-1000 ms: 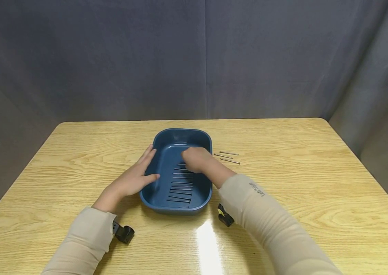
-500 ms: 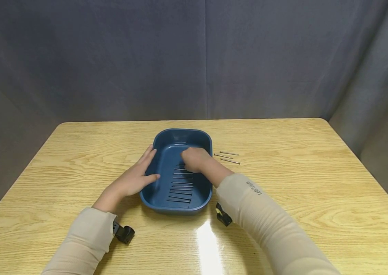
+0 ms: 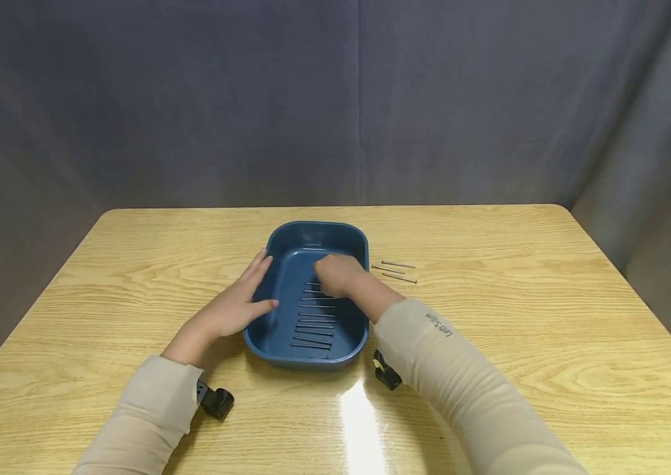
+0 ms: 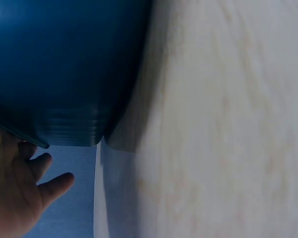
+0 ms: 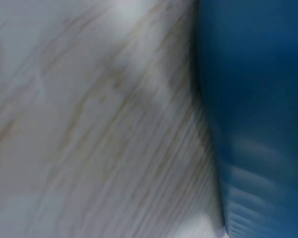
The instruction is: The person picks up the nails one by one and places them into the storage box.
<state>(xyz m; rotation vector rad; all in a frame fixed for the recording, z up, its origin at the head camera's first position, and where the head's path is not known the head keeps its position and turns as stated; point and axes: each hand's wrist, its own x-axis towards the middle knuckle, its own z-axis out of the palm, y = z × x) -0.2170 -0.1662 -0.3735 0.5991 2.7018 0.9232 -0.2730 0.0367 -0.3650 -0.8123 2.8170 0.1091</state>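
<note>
A deep blue plastic bin [image 3: 287,264] stands on the table, with a row of nails [image 3: 316,315] laid side by side on its floor. My left hand [image 3: 231,307] rests at the bin's left rim, its fingers straight along the outside and the thumb reaching over the edge. In the left wrist view, spread fingers [image 4: 54,188] show beside the bin wall. Inside the bin, my right hand [image 3: 340,276] is curled low at the far end of the row. The end of a nail [image 3: 311,284] pokes out from under it; the fingertips pinching it are hidden.
To the right of the bin, 3 loose nails [image 3: 399,278] lie on the wooden table [image 3: 507,297]. A grey curtain [image 3: 222,105] hangs behind the table's far edge. Black wrist cameras [image 3: 215,402] hang below both sleeves.
My right forearm has shifted slightly left, while the curled hand stays at nearly the same spot in the bin. My left hand holds its place; the whole view has drifted a little.
</note>
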